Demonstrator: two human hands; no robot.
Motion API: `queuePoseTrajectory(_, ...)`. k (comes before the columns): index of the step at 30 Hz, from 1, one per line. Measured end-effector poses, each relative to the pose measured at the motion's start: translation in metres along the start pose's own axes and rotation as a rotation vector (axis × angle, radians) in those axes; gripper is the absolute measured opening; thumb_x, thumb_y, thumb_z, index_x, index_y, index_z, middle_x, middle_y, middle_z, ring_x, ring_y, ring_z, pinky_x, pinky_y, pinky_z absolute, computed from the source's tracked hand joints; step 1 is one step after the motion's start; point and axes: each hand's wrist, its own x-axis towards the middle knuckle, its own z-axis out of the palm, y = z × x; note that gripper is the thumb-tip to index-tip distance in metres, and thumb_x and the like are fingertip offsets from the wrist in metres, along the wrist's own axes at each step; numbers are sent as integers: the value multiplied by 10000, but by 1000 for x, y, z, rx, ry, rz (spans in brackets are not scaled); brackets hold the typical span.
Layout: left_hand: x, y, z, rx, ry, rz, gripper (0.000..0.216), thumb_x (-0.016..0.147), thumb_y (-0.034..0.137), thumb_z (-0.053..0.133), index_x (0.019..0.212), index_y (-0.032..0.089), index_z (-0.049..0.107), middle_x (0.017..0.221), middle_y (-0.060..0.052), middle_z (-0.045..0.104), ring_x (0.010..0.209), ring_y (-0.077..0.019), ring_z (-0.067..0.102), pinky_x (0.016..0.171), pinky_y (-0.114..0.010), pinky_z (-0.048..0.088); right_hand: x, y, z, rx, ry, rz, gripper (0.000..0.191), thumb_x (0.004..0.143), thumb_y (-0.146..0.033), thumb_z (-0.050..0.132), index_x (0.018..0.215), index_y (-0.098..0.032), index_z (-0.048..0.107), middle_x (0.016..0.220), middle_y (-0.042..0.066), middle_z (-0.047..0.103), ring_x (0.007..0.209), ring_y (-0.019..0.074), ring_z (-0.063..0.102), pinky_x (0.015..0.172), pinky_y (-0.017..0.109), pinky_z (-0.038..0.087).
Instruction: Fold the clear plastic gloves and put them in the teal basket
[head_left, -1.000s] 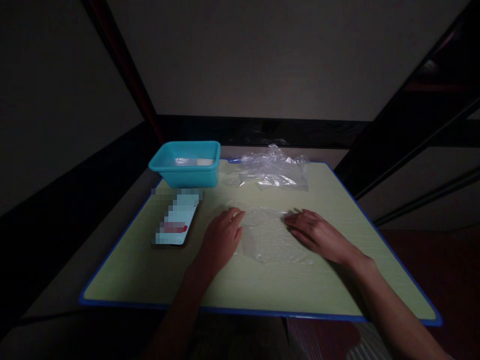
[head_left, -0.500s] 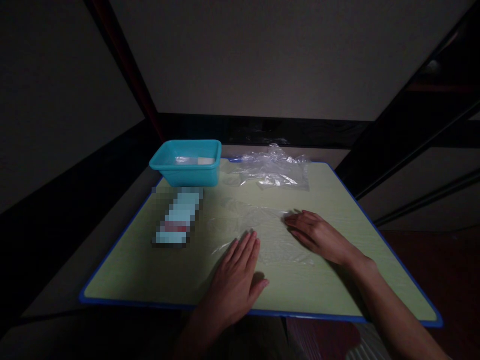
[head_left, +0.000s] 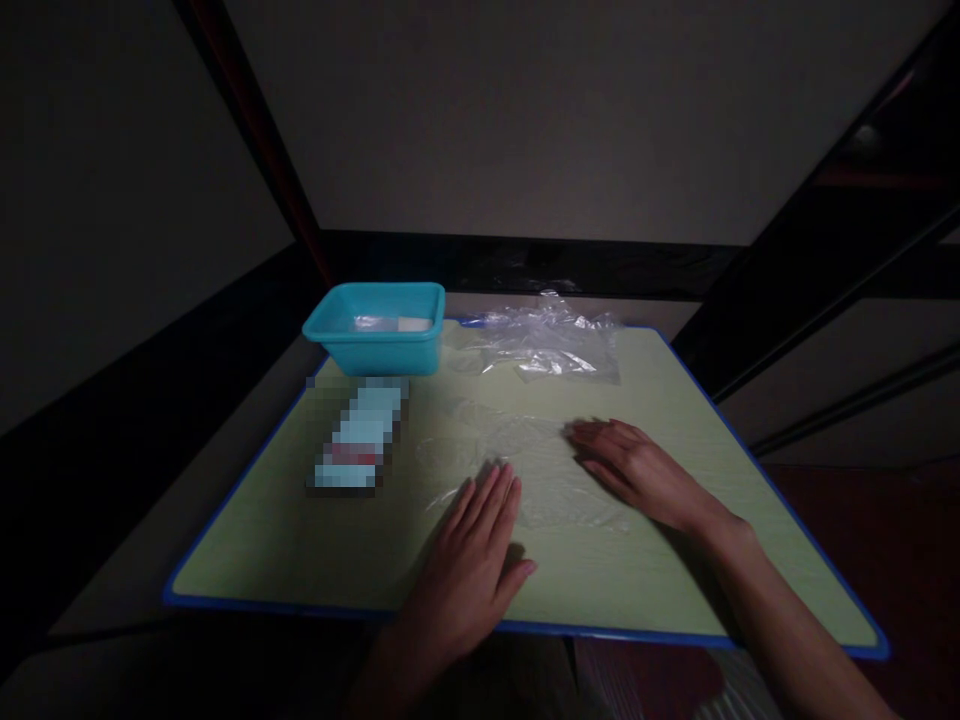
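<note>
A clear plastic sheet (head_left: 525, 465) lies flat in the middle of a pale green table (head_left: 300, 540) with a blue rim. My left hand (head_left: 472, 560) rests palm down on the sheet's near left part, fingers stretched out together. My right hand (head_left: 637, 470) lies flat on the sheet's right edge, fingers extended and pointing left. Neither hand holds anything.
A teal plastic tub (head_left: 379, 328) with something pale inside stands at the table's far left. A crumpled heap of clear plastic bags (head_left: 547, 340) lies at the far edge. A phone-like flat object (head_left: 360, 435), blurred out, lies left of the sheet. Dark bars frame both sides.
My left hand slid from the sheet's upper left toward me and now lies flat lower down. The sheet spread out to the left. My right hand barely moved.
</note>
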Motion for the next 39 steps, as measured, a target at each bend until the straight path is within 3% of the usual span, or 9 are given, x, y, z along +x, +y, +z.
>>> queuePoseTrajectory(5, -19, 6, -5, -75, 135, -107, 693, 909, 269, 390, 1442, 183, -44, 1432, -137, 350, 1313, -247, 335, 1022, -428, 380, -1, 1, 0, -8, 3, 39, 354, 919, -299, 424, 1255, -197, 471, 1255, 115, 564, 1189, 240, 491, 988, 495, 388)
queuePoseTrajectory(13, -34, -5, -1, -85, 292, -284, 542, 896, 252, 397, 1396, 234, 189, 1236, -129, 571, 1122, -284, 553, 901, -475, 479, -1, 1, 0, -38, -48, 37, 354, 935, -255, 361, 1256, -146, 466, 1250, 140, 566, 1231, 245, 449, 994, 500, 388)
queuePoseTrajectory(20, -27, -12, -6, -60, 293, -255, 516, 889, 214, 399, 1366, 199, 202, 1119, -121, 640, 1013, -255, 621, 920, -487, 456, -2, 2, -3, -42, -13, 22, 340, 939, -263, 350, 1223, -157, 503, 1235, 135, 578, 1182, 235, 503, 981, 500, 409)
queuePoseTrajectory(29, -20, -40, -8, 98, 305, -204, 368, 926, 259, 339, 1277, 150, 338, 1108, -117, 653, 1036, -238, 612, 946, -473, 432, 0, -3, -11, -17, -14, -73, 293, 933, -245, 375, 1091, -160, 606, 1087, 101, 665, 1056, 222, 593, 939, 460, 457)
queuePoseTrajectory(39, 1, -67, -20, 112, 169, -249, 382, 891, 238, 366, 1239, 92, 424, 1198, -146, 604, 1132, -241, 551, 1003, -465, 381, 2, -17, -21, 114, -97, -159, 313, 930, -233, 355, 1033, -144, 637, 1044, 86, 680, 1004, 225, 611, 929, 446, 471)
